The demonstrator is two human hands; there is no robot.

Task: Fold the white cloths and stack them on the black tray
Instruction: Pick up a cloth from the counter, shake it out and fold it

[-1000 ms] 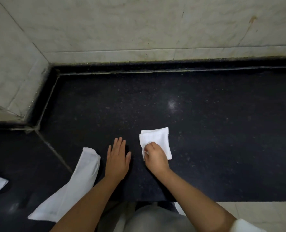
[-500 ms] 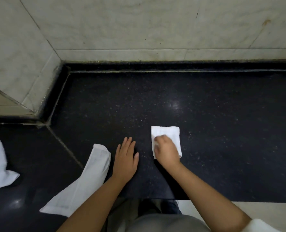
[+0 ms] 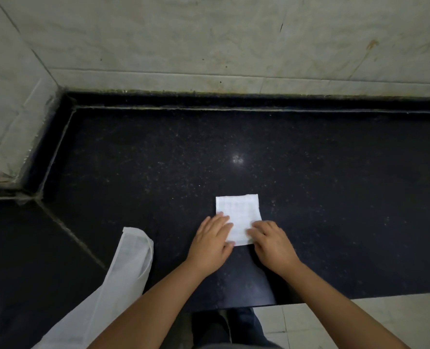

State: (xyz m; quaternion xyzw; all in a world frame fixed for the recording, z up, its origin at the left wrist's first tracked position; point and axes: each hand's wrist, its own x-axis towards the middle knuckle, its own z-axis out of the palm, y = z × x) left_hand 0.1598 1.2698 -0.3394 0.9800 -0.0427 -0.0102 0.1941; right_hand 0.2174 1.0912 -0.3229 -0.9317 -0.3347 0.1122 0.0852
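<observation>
A small folded white cloth (image 3: pixel 239 212) lies flat on the black stone counter (image 3: pixel 309 197). My left hand (image 3: pixel 211 244) rests on the cloth's near left corner with its fingers laid flat. On the near right corner, my right hand (image 3: pixel 271 244) presses down, its fingers slightly bent. A second white cloth (image 3: pixel 123 280), folded into a long strip, lies to the left and hangs over the counter's front edge. No black tray is in view.
Tiled walls (image 3: pixel 209 41) close the counter at the back and left, with a raised black lip (image 3: pixel 234 102) along them. A seam (image 3: pixel 68 230) runs diagonally across the counter's left part. The front edge (image 3: pixel 334 298) lies close to me, pale floor tiles below.
My left hand has moved right from the bare counter onto the cloth. My right hand shifted to the cloth's near right corner, and the cloth now lies squarer and flatter.
</observation>
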